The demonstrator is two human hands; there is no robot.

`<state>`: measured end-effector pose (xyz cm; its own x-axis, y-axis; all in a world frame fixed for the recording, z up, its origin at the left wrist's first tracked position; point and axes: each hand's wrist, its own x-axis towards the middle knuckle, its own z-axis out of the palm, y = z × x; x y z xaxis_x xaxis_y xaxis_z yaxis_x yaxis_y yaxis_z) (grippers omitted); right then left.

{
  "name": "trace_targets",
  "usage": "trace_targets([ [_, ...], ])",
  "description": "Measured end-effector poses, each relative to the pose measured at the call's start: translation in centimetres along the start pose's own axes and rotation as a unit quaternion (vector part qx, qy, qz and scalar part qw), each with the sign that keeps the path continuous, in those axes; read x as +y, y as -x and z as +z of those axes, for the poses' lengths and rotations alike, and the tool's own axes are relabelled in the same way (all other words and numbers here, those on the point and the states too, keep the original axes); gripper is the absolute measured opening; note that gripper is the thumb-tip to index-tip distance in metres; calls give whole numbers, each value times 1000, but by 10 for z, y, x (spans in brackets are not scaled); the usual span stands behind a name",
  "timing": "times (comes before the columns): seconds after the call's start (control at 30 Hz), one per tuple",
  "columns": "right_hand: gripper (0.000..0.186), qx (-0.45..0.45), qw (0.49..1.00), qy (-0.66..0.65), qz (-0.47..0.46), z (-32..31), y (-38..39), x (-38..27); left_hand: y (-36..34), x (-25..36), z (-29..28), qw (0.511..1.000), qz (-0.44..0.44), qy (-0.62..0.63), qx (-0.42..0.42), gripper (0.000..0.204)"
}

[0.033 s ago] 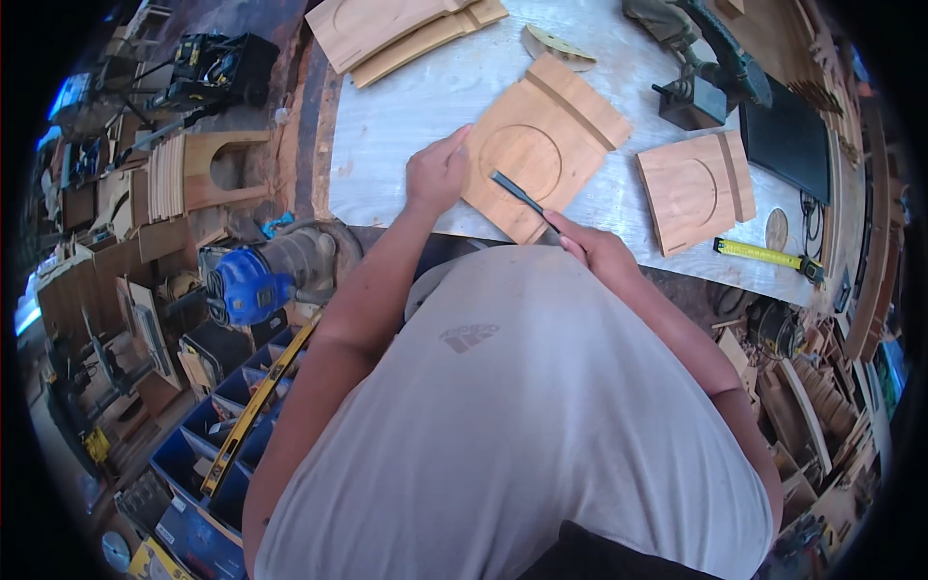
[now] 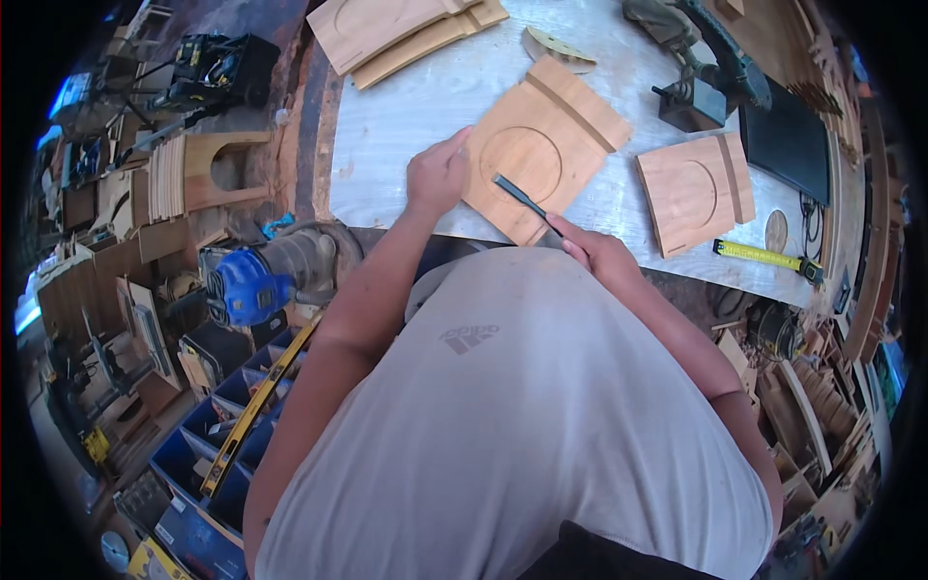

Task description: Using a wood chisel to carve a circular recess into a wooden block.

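A light wooden board [image 2: 572,106] with a round recess and a groove across its far end lies at an angle on the worktable. My left hand [image 2: 438,174] grips its left edge, the thumb near the rim and the other fingers mostly hidden. In my right hand [image 2: 597,244] is a chisel [image 2: 520,196], held near the board's near right edge. Its dark blade points up and left across the board, with the tip over the lower part of the recess. Whether the tip touches the wood I cannot tell.
The pale worktable [image 2: 377,159] also bears a smaller recessed board [image 2: 681,193], stacked boards [image 2: 372,29], a sanding disc [image 2: 559,48], a power tool [image 2: 691,72] and an extended tape measure [image 2: 764,254]. Left of me are a blue-topped machine [image 2: 249,285] and a yellow level [image 2: 253,416] over blue bins.
The chisel and my right hand have shifted very slightly right and toward me. My left hand and the board look almost unmoved.
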<state>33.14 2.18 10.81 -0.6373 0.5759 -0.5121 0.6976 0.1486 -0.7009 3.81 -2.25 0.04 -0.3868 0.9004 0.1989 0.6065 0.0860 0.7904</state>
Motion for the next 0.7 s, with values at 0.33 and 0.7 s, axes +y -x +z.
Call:
trace_targets([
  [0.33,39,16,999,-3,-44,2,-6,7,-4,1,2,1000,15,12,-1,38],
  [0.7,41,48,992,41,-111,11,-23,19,0,7,-2,1000,-1,4,-15,36],
])
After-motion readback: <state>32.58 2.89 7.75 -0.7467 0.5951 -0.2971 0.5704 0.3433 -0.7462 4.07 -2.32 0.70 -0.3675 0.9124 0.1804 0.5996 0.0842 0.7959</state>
